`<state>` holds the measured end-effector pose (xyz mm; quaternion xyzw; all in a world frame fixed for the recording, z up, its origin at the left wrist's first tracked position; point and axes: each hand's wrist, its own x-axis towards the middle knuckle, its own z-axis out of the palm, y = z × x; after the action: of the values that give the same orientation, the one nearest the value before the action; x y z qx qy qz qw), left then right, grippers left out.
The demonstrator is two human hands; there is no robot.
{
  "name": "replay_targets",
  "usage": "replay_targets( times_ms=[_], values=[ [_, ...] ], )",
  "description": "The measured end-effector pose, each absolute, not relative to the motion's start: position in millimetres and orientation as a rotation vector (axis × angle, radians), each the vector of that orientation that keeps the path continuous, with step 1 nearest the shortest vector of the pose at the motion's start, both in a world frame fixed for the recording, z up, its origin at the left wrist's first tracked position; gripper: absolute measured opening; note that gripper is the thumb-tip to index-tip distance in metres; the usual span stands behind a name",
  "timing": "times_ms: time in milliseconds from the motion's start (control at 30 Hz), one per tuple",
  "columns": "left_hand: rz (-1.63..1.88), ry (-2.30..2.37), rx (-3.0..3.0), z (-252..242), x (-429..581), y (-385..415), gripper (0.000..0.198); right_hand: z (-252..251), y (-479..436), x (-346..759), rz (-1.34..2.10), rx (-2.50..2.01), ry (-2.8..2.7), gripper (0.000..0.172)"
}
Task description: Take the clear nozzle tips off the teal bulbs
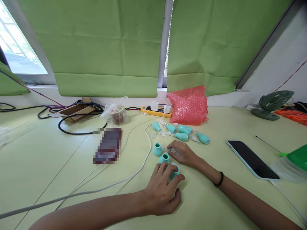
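Observation:
My left hand [164, 188] reaches over the table with curled fingers around a teal squeeze bulb [177, 169], which they partly cover. Beside it stand a second teal bulb [164, 157], close to my fingertips, and a third teal bulb [157, 149], both with round openings facing up. Closed around a clear plastic nozzle [176, 151] is my right hand [185, 154], just right of the upright bulbs. Behind my hands, several teal bulbs with clear nozzles [181, 136] lie on their sides in a loose group.
A phone [253, 159] on a cable lies right, near a clear tub with a green part [297, 159]. A white cable [134, 174] crosses the table [72, 166] at left. Farther back are a power strip [155, 111], pink bubble-wrap pouch [188, 105], tape [117, 115] and small fan [272, 103].

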<state>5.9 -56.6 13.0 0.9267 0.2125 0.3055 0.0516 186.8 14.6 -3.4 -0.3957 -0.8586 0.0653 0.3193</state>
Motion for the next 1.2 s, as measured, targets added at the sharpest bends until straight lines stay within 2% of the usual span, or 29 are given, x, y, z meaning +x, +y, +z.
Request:
replay_targets(
  times_ms=[567,900,1067,1200],
  values=[
    [0.949,0.623,2.818,13,6,-56,0.026,-5,16,188,0.077,-1.032,-2.293,0.012],
    [0.929,0.616,2.856,10,6,-55,0.025,8,31,209,-0.123,-1.438,-2.205,0.010],
    [0.993,0.587,2.879,6,6,-54,0.024,15,28,207,-0.150,-1.338,-2.210,0.011],
    [1.070,0.536,2.888,6,7,-54,0.024,27,19,208,0.023,-1.216,-2.404,0.012]
  ],
)
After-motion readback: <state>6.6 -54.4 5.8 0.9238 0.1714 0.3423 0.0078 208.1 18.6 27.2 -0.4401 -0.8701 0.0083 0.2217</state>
